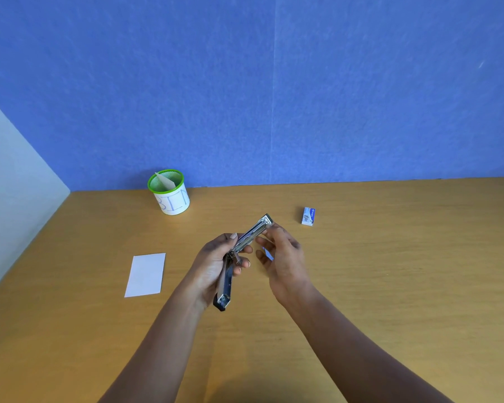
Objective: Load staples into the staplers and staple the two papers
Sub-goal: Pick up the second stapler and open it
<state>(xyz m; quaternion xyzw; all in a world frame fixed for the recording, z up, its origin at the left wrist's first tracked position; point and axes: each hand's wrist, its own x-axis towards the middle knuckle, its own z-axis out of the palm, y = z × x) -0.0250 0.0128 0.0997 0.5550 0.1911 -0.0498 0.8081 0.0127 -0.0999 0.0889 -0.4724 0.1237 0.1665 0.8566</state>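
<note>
- Two bare hands meet over the middle of the wooden table, both on one metal stapler held above the surface.
- Stapler is swung wide open. One arm points down toward the viewer; the other, the channelled magazine, angles up and to the right.
- Left hand grips the stapler around its hinge, fingers curled over the near arm and thumb up along the magazine. The palm hides much of the near arm.
- Right hand closes on the far part of the magazine, fingers curled against its side near the tip. Exact contact points are blurred, and whether staples sit in the channel cannot be told.
- A small blue sliver shows between the right fingers; too little is visible to identify it.
- Staple box, white and blue, lies on the table beyond and right of the hands, well apart from them. Its print is too small to read.
- White paper lies flat to the left of the left forearm. One sheet or two stacked: cannot tell.
- Green-rimmed cup stands near the back edge by the blue wall, with a white label lettered "BIN" and a paper slip leaning inside.
- Both forearms are cut off by the lower frame edge.
</note>
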